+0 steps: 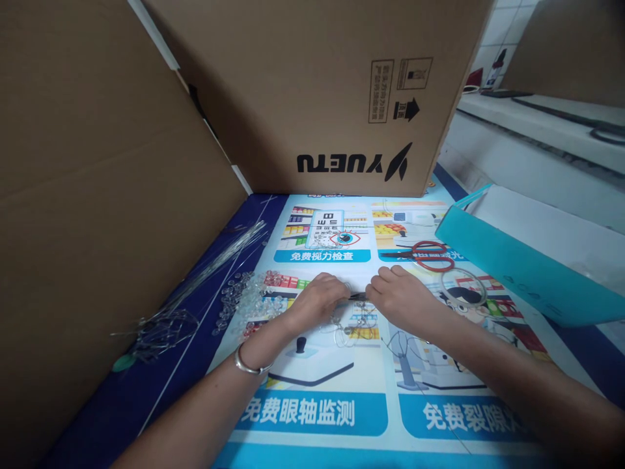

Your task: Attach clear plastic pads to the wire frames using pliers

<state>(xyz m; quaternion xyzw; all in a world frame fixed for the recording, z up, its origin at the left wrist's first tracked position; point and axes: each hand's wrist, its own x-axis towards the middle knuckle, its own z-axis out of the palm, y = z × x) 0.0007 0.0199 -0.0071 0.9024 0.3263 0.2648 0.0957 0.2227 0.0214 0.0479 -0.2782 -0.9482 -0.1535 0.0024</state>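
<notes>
My left hand (319,299), with a silver bangle (251,361) on its wrist, is closed in a pinch near the middle of the printed sheet. My right hand (399,294) faces it, fingers curled shut. A short, thin dark metal piece (358,296) spans the gap between them; the fingers hide its ends and I cannot tell its kind. Thin bent wire pieces (349,333) lie just below the hands. Many clear faceted beads (249,303) are spread left of my left hand. Red-handled scissors (432,256) and a clear ring-shaped coil (463,286) lie beyond my right hand.
A bundle of straight wires (215,267) leads to a tangle of bent wire (163,335) at the left. Tall cardboard panels (273,98) stand at the left and back. A turquoise open box (517,260) sits at the right, near a white ledge (547,124).
</notes>
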